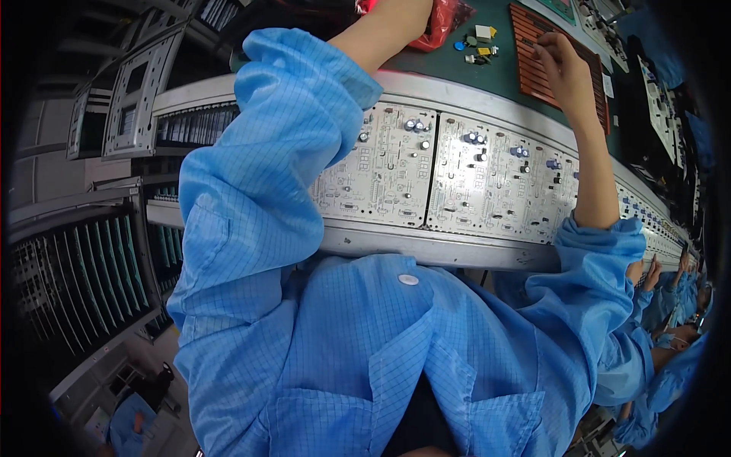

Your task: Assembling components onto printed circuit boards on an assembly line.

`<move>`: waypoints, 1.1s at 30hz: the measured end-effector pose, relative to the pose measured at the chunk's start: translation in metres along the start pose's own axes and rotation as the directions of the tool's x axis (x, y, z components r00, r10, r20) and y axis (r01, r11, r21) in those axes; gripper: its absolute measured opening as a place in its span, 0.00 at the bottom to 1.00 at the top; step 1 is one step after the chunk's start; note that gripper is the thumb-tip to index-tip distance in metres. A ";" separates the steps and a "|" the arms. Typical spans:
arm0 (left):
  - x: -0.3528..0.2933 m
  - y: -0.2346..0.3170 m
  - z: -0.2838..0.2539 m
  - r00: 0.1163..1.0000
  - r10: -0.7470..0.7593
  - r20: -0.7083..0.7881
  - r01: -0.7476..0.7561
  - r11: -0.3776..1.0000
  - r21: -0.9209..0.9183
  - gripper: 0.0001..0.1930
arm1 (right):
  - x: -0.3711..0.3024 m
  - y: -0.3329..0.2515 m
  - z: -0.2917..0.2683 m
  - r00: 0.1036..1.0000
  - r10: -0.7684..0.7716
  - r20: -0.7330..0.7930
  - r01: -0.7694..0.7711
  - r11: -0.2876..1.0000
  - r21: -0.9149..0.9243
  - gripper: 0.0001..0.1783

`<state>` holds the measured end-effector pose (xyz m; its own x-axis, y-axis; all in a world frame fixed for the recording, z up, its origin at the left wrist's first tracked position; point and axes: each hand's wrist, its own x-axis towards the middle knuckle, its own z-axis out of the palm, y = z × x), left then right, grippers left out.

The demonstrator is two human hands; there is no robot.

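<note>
Green matting (pixel 449 75) bears a brown tray (pixel 527 57) under the right hand (pixel 566 68), fingers apart; left hand (pixel 410 15) cropped, grip unclear

Head camera: left lens of a side-by-side fisheye pair on the person's head; upright, unmirrored.
Line of sight: steeply downward and forward, over the checked blue smock (pixel 343 335), which lies nearest and fills the lower middle.
Printed circuit boards (pixel 381 171): middle distance, viewed from above.
Upper edge: crops the left hand (pixel 411 17); the right hand (pixel 565 72) lies wholly within.
Magazine rack (pixel 84 274): left periphery, bowed by the lens.
Co-workers (pixel 674 335): right periphery, farther off, receding; the corners darken.
</note>
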<state>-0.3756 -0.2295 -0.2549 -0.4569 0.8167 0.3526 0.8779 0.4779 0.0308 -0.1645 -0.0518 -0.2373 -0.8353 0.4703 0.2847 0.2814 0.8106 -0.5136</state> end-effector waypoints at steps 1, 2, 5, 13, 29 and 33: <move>0.001 -0.001 0.002 1.000 -0.004 0.004 0.004 1.000 -0.005 0.05 | -0.005 -0.010 -0.001 1.000 0.001 0.007 -0.001 1.000 -0.003 0.08; 0.002 -0.002 0.004 1.000 0.009 0.000 -0.009 0.999 -0.047 0.05 | -0.010 -0.020 -0.001 0.998 0.009 0.061 -0.012 0.998 0.056 0.08; 0.010 -0.005 0.019 0.999 0.032 -0.009 -0.033 0.991 -0.132 0.05 | -0.027 -0.042 -0.001 0.985 0.017 0.171 -0.047 0.984 0.171 0.09; -0.013 0.029 -0.038 0.999 -0.021 -0.038 0.014 0.984 -0.179 0.06 | -0.061 -0.070 0.002 0.894 -0.032 0.447 -0.229 0.824 0.518 0.09; -0.118 0.058 -0.099 0.749 0.088 0.657 0.658 0.026 -0.753 0.14 | -0.109 -0.089 -0.029 0.786 -0.034 0.617 -0.465 0.623 0.628 0.10; -0.124 0.065 -0.099 0.761 0.033 0.648 0.649 -0.045 -0.760 0.13 | -0.115 -0.088 -0.032 0.769 -0.027 0.638 -0.490 0.615 0.617 0.10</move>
<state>-0.2475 -0.3319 -0.2038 -0.4115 0.8469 -0.3368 -0.2269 0.2628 0.9378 -0.0778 -0.1656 -0.1988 -0.9517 0.1172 -0.2836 0.2911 0.0525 -0.9552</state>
